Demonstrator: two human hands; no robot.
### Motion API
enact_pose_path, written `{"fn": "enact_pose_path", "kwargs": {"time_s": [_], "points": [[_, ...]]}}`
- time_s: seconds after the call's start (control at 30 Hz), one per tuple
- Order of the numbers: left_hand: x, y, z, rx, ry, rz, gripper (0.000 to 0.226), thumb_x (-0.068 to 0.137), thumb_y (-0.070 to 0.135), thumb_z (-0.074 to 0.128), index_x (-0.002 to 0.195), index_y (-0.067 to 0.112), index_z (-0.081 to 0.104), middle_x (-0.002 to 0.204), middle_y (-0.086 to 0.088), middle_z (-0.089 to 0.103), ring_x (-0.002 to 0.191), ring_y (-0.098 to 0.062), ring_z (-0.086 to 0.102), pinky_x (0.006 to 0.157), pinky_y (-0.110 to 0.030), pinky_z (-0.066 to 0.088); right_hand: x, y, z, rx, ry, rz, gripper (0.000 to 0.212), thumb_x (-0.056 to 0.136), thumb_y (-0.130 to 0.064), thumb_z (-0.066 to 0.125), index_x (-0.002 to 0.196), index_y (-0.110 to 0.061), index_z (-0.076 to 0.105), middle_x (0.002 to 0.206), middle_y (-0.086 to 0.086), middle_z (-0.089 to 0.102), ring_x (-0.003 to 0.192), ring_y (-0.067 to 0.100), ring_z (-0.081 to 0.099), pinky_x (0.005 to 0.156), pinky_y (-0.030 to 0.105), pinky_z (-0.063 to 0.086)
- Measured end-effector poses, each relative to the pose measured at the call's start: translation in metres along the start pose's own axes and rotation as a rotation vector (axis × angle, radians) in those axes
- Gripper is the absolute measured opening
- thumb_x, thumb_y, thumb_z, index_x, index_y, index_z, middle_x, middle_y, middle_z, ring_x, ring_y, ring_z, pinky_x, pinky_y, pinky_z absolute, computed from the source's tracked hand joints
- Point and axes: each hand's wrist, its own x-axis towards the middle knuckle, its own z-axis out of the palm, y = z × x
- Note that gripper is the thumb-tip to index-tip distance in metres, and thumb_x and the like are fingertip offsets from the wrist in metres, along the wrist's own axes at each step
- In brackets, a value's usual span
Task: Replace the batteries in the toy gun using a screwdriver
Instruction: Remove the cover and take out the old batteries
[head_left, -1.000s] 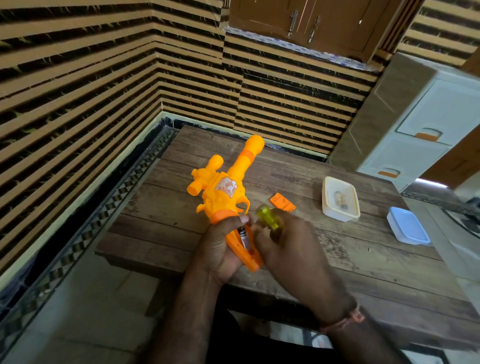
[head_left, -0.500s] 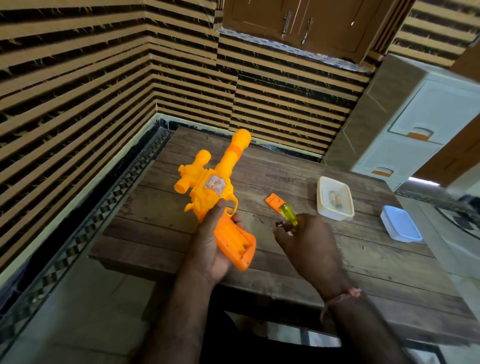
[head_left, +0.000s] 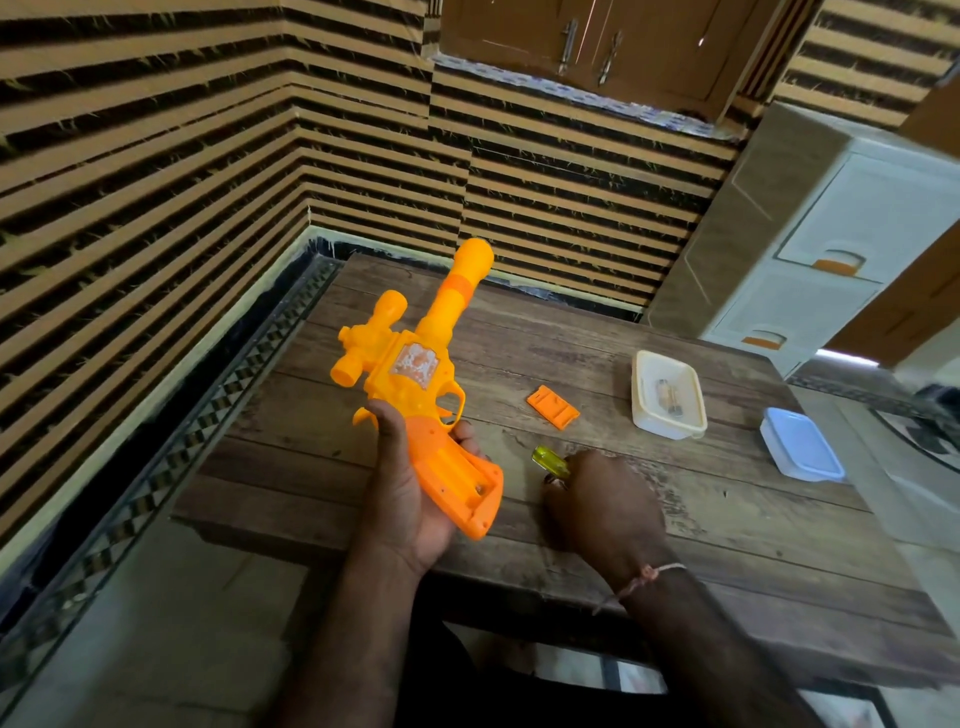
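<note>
Resting in left hand (head_left: 410, 499), toy gun (head_left: 415, 374); screwdriver (head_left: 551, 460) in right hand (head_left: 605, 506).

Bare table (head_left: 701, 519) planks right of the hands, orange cover (head_left: 552, 406), open container (head_left: 667, 394), blue lid (head_left: 801, 443) crowding beyond.

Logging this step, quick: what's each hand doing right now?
Left hand: holds the toy gun by its grip.
Right hand: curled round the screwdriver, low on the table.

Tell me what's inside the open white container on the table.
The white container holds a few small cylindrical items, possibly batteries; too small to tell. Nothing covers them; its floor beneath them is hidden.
</note>
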Motion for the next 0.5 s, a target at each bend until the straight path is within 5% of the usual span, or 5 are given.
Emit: {"fn": "enact_pose_path", "kwargs": {"time_s": [0.23,0.4,0.5], "points": [[0.0,0.002,-0.002,-0.007,0.0,0.02,0.113,0.033,0.085,0.072,0.12,0.016,0.05,0.078,-0.008,0.06,0.067,-0.018,0.059,0.063,-0.033,0.053,-0.009,0.021,-0.016,0.379,0.077,0.062,0.02,0.086,-0.037,0.063,0.088,-0.019,0.056,0.076,0.002,0.059,0.08,0.029,0.059,0.064,0.03,0.036],[0.0,0.001,-0.005,-0.03,0.021,0.05,0.087,0.069,0.087,0.044,0.115,0.013,0.051,0.075,-0.008,0.056,0.064,-0.018,0.054,0.063,-0.03,0.049,-0.006,0.058,-0.024,0.424,0.067,0.14,0.014,0.089,-0.013,0.057,0.101,-0.01,0.064,0.091,0.012,0.067,0.088,0.032,0.061,0.071,0.032,0.043],[-0.003,0.001,-0.002,-0.001,0.05,0.045,0.071,0.08,0.078,0.044,0.107,0.013,0.057,0.074,-0.008,0.058,0.063,-0.017,0.055,0.063,-0.03,0.05,-0.012,0.074,-0.026,0.422,0.074,0.149,0.017,0.086,-0.006,0.059,0.1,-0.008,0.068,0.089,0.012,0.069,0.084,0.031,0.061,0.07,0.029,0.039]]}}
